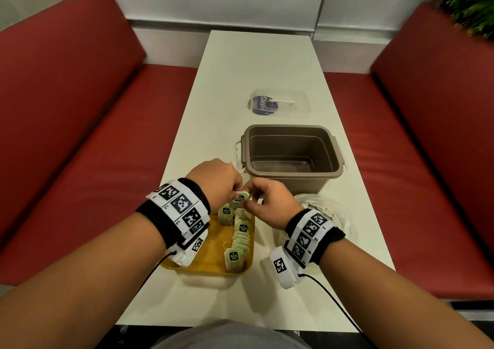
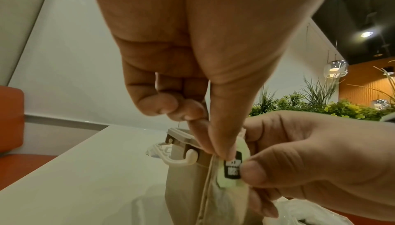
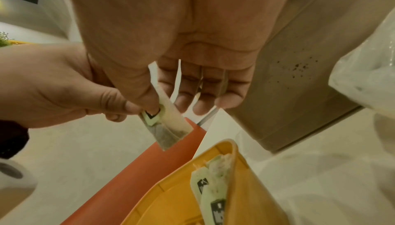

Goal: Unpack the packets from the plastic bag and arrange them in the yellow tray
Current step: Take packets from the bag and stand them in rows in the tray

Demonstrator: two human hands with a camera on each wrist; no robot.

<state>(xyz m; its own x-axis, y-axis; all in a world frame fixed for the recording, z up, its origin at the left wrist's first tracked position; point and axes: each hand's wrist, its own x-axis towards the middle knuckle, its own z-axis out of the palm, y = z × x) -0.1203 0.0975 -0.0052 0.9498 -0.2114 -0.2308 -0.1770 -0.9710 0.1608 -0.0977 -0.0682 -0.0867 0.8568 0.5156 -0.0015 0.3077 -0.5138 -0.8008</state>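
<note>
Both hands meet above the far end of the yellow tray (image 1: pixel 211 257). My left hand (image 1: pixel 222 183) and my right hand (image 1: pixel 263 201) pinch one tea bag packet (image 1: pixel 240 198) with a green tag between thumbs and fingertips. The left wrist view shows the packet (image 2: pixel 232 169) hanging by its tag, and the right wrist view shows the same packet (image 3: pixel 169 127) above the tray (image 3: pixel 241 169). Several packets (image 1: pixel 239 241) stand in a row along the tray's right side. The crumpled clear plastic bag (image 1: pixel 327 209) lies on the table right of my right wrist.
An open brown plastic box (image 1: pixel 291 156) stands just beyond the hands, its clear lid (image 1: pixel 279 102) lying farther back on the white table (image 1: pixel 256 62). Red bench seats (image 1: pixel 80 124) flank the table on both sides. Cables trail from both wrist cameras.
</note>
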